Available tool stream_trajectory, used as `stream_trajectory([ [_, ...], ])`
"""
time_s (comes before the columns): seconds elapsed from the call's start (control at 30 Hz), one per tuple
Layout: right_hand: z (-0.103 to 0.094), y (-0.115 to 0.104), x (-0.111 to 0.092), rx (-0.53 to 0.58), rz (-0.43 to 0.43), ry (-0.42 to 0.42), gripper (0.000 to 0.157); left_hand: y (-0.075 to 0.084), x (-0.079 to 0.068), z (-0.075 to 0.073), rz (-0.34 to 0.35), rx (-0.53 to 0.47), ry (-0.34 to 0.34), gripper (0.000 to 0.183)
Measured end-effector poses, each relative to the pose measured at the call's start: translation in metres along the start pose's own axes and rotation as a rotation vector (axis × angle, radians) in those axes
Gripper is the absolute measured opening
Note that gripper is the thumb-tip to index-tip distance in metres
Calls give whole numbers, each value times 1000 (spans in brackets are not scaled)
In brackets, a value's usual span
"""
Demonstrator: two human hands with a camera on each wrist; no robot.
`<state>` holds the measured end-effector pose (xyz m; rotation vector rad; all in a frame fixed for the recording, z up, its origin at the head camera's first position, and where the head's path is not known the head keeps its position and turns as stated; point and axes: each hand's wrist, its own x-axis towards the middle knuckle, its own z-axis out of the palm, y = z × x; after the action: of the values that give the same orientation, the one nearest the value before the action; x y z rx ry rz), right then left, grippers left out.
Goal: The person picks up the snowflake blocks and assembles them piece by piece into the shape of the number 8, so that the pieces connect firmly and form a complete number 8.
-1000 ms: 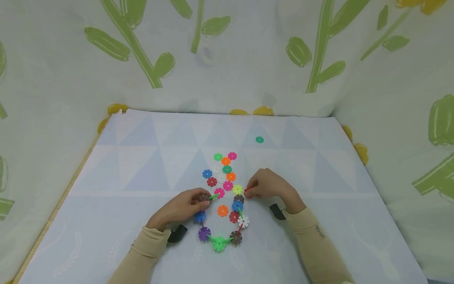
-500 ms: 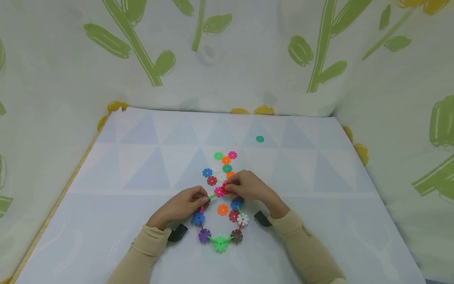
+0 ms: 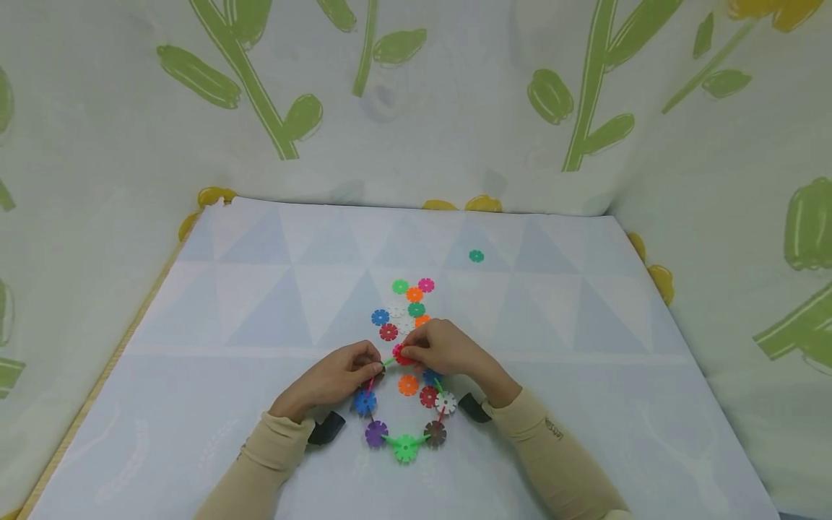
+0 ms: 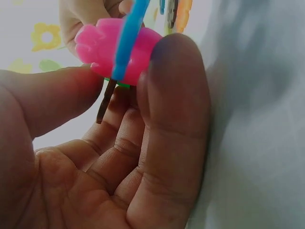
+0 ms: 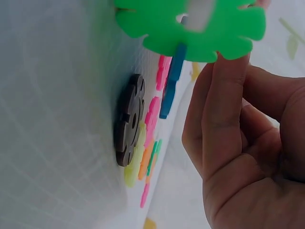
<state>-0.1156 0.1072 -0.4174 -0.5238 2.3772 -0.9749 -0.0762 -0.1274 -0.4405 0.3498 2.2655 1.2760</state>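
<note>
A curved chain of slotted plastic snowflake discs lies on the table; its purple disc (image 3: 376, 434), green disc (image 3: 406, 450) and white disc (image 3: 445, 402) show between the hands. My left hand (image 3: 334, 374) pinches a brown disc (image 4: 106, 102) at the chain's upper left end, between thumb and fingers. An edge-on light green disc (image 3: 389, 362) leads from there to a pink disc (image 4: 102, 43). My right hand (image 3: 445, 350) pinches a red disc (image 3: 406, 354) right at the pink one; its fingertips partly cover both. A blue disc (image 3: 365, 403) hangs below the left fingers.
Loose discs lie beyond the hands, among them a blue disc (image 3: 380, 317), a dark red disc (image 3: 388, 332) and a pink disc (image 3: 426, 285). One teal disc (image 3: 477, 256) lies farther back. An orange disc (image 3: 408, 385) sits inside the chain's curve. Patterned fabric surrounds the table.
My right hand has carried the red disc leftward from beside the yellow disc to the pink disc. My left hand has kept its pinch and barely shifted.
</note>
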Motion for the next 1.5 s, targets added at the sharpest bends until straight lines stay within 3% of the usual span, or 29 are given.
stream_trajectory([
  [0.37,-2,-3,-1,-15,-5,-15,14,1,1,1,34,11,10,14],
  [0.9,-4,-4,-3,-16,-20,-32,14,1,2,-1,73,-27,-47,15],
  [1.27,4,-6,-9,-26,37,0,15,-3,2,3,99,-52,-64,14],
  [1.5,5,-8,-12,-62,-15,6,15,-1,2,3,114,-31,-79,14],
])
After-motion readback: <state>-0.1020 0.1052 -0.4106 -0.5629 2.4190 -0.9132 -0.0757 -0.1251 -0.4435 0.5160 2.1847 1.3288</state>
